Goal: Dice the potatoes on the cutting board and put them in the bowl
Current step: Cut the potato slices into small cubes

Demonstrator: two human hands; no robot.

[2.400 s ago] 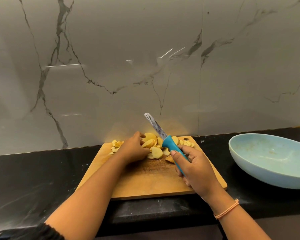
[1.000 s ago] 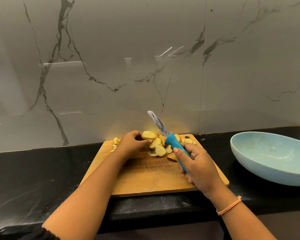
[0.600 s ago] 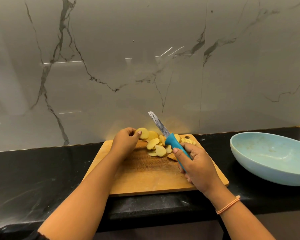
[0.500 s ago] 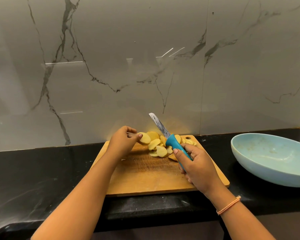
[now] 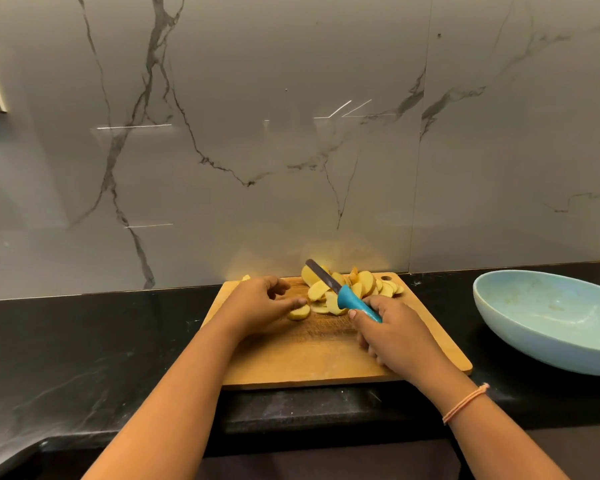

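The left hand (image 5: 257,304) has come down onto the cutting board (image 5: 309,358). 0.5 s ago it held 1 potato slice (image 5: 299,312) lifted off the wood beside the heap; now that slice lies flat on the board, set apart to the left of the potato pile (image 5: 362,285). The hand holds it there, thumb tip on top of it and the other fingers loosely curled above.

The right hand (image 5: 397,336) keeps its closed grip round the teal handle of the knife (image 5: 340,292). The blade pointed steeply up before. It is lower now and slants away to the left over the heaped slices, with its tip above the far edge of the pile. Whether the blade touches any slice cannot be told.

The pile sits at the far right of the board as before, and a few small cut bits (image 5: 246,277) show at the far left corner, mostly hidden behind the left hand.

The pale blue bowl (image 5: 551,317) stands on the black surface (image 5: 84,341) to the right of the board, apart from it, in the same place. A thin orange band (image 5: 465,403) circles the right wrist. Behind everything rises the grey marble wall (image 5: 291,133).
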